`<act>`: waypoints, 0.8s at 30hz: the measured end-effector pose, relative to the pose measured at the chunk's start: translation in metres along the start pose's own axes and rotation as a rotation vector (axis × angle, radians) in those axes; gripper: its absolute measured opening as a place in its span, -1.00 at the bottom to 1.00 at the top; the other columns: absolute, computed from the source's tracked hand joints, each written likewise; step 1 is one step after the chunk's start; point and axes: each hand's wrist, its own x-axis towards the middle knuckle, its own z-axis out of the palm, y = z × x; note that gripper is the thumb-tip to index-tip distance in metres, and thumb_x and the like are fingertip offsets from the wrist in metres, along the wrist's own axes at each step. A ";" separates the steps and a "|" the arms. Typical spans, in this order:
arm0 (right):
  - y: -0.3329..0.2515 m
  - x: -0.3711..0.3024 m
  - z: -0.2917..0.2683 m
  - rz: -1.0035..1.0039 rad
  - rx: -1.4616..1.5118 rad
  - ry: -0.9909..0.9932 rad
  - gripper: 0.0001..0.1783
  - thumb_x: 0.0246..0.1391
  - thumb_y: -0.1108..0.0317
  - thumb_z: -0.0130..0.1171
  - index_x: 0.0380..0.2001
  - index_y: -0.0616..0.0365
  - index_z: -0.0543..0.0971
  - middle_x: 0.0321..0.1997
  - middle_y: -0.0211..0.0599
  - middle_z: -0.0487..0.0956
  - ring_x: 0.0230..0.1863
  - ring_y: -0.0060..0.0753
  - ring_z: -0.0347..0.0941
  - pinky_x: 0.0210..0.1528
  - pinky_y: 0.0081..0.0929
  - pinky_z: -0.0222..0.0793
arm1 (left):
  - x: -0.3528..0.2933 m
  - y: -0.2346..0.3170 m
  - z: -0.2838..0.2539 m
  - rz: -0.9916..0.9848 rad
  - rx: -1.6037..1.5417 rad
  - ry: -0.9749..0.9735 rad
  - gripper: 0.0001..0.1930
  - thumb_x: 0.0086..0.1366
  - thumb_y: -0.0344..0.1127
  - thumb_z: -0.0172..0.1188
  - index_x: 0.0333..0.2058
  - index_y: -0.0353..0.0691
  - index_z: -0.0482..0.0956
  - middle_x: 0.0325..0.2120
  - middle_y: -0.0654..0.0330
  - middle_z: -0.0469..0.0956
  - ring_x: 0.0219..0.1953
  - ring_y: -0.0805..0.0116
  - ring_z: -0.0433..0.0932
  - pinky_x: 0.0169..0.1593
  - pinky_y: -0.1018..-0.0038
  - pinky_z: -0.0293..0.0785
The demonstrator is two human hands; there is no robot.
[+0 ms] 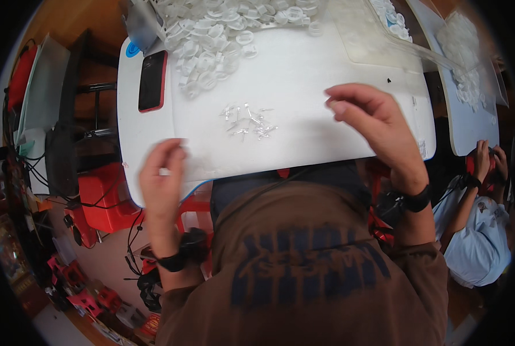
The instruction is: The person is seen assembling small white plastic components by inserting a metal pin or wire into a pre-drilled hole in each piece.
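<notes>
My left hand (162, 172) is over the table's near left edge, fingers curled towards the thumb. A small white spot shows between them, and I cannot make out whether it is a held piece or the tabletop. Farther right, my right hand (374, 118) is above the table with thumb and fingertips drawn together. Anything in that pinch is too small to see. Between the hands, several thin clear plastic pieces (257, 120) lie loosely scattered on the white table (303, 75). Beyond them spreads a large heap of translucent white ring-shaped plastic parts (211, 55).
A phone with a red edge (153, 81) lies at the left of the table. At the far right stands a clear plastic tray (378, 37). Another person (470, 225) sits at a neighbouring table (470, 130), right. A red stool (104, 196) is at the left.
</notes>
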 end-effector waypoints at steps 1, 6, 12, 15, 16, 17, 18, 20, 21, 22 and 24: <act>0.000 0.008 0.007 -0.001 -0.005 -0.007 -0.66 0.13 0.30 0.13 -0.09 0.29 0.54 -0.21 -0.33 0.58 -0.21 -0.59 0.43 -0.11 -0.60 0.35 | -0.002 -0.001 0.017 0.158 0.151 -0.089 -0.83 0.20 -0.52 0.13 -0.22 -0.36 0.54 -0.42 0.21 0.52 -0.43 0.47 0.43 -0.31 0.57 0.39; -0.002 0.070 0.045 -0.182 -0.464 -0.129 -0.59 0.04 0.28 0.18 -0.04 0.23 0.52 -0.16 -0.21 0.56 -0.17 -0.36 0.47 -0.07 -0.45 0.37 | -0.001 0.002 0.047 0.307 0.169 -0.151 -0.85 0.13 -0.56 0.13 -0.29 -0.40 0.52 -0.40 0.08 0.51 -0.38 0.31 0.47 -0.25 0.49 0.40; 0.025 0.139 0.106 -0.910 -1.015 0.111 -0.50 -0.01 0.26 0.20 0.06 0.04 0.46 0.24 -0.06 0.31 0.24 -0.10 0.24 0.17 -0.12 0.21 | -0.008 -0.001 0.050 0.324 0.183 -0.187 -0.85 0.11 -0.54 0.15 -0.30 -0.39 0.53 -0.39 0.07 0.51 -0.38 0.27 0.49 -0.26 0.46 0.41; 0.039 0.156 0.113 -0.919 -1.119 -0.001 -0.51 -0.05 0.26 0.23 0.02 0.01 0.48 0.32 -0.16 0.22 0.33 -0.10 0.11 0.24 -0.02 0.10 | -0.010 -0.008 0.048 0.301 0.184 -0.181 -0.86 0.11 -0.55 0.15 -0.30 -0.39 0.53 -0.39 0.08 0.52 -0.39 0.28 0.49 -0.28 0.46 0.42; 0.043 0.161 0.109 -0.912 -1.120 -0.010 -0.51 -0.05 0.26 0.23 0.02 0.01 0.48 0.32 -0.16 0.22 0.33 -0.10 0.11 0.24 -0.02 0.10 | -0.009 -0.009 0.048 0.317 0.186 -0.176 -0.86 0.11 -0.56 0.14 -0.31 -0.39 0.53 -0.39 0.08 0.52 -0.40 0.29 0.49 -0.29 0.47 0.42; 0.043 0.165 0.106 -0.931 -1.149 -0.005 -0.53 -0.06 0.29 0.23 0.00 0.02 0.48 0.31 -0.17 0.24 0.31 -0.09 0.14 0.24 -0.05 0.12 | -0.009 -0.011 0.045 0.303 0.189 -0.175 -0.86 0.11 -0.56 0.14 -0.31 -0.39 0.53 -0.39 0.08 0.52 -0.40 0.29 0.49 -0.29 0.47 0.42; 0.042 0.167 0.101 -0.952 -1.182 0.003 -0.55 -0.07 0.31 0.23 -0.03 0.02 0.49 0.29 -0.19 0.27 0.29 -0.09 0.17 0.23 -0.07 0.14 | -0.009 -0.012 0.043 0.269 0.177 -0.170 -0.85 0.09 -0.54 0.16 -0.31 -0.36 0.53 -0.39 0.06 0.52 -0.37 0.17 0.49 -0.28 0.39 0.41; 0.039 0.165 0.090 -0.895 -1.161 -0.058 -0.56 -0.08 0.33 0.23 -0.05 0.04 0.50 0.27 -0.20 0.29 0.25 -0.08 0.22 0.21 -0.11 0.18 | -0.005 -0.015 0.040 0.237 0.164 -0.163 -0.84 0.07 -0.53 0.19 -0.32 -0.33 0.53 -0.38 0.04 0.51 -0.34 0.06 0.49 -0.26 0.32 0.40; 0.035 0.163 0.086 -0.835 -1.141 -0.106 -0.58 -0.08 0.35 0.23 -0.07 0.05 0.51 0.25 -0.21 0.31 0.21 -0.07 0.27 0.19 -0.14 0.21 | -0.003 -0.017 0.039 0.227 0.149 -0.156 -0.84 0.07 -0.53 0.18 -0.31 -0.34 0.53 -0.38 0.04 0.52 -0.35 0.08 0.49 -0.26 0.33 0.40; 0.030 0.160 0.083 -0.817 -1.138 -0.114 -0.61 -0.10 0.39 0.22 -0.11 0.07 0.53 0.19 -0.19 0.34 0.08 -0.06 0.36 0.09 -0.22 0.33 | -0.001 -0.017 0.037 0.220 0.134 -0.149 -0.84 0.08 -0.53 0.18 -0.31 -0.34 0.53 -0.39 0.05 0.52 -0.37 0.10 0.49 -0.27 0.34 0.41; 0.028 0.156 0.077 -0.759 -1.152 -0.125 -0.60 -0.10 0.41 0.24 -0.10 0.09 0.52 0.20 -0.15 0.34 0.06 -0.04 0.39 0.06 -0.24 0.35 | 0.010 -0.016 0.034 0.231 0.112 -0.121 -0.84 0.08 -0.53 0.17 -0.30 -0.34 0.53 -0.40 0.05 0.52 -0.38 0.12 0.50 -0.26 0.35 0.41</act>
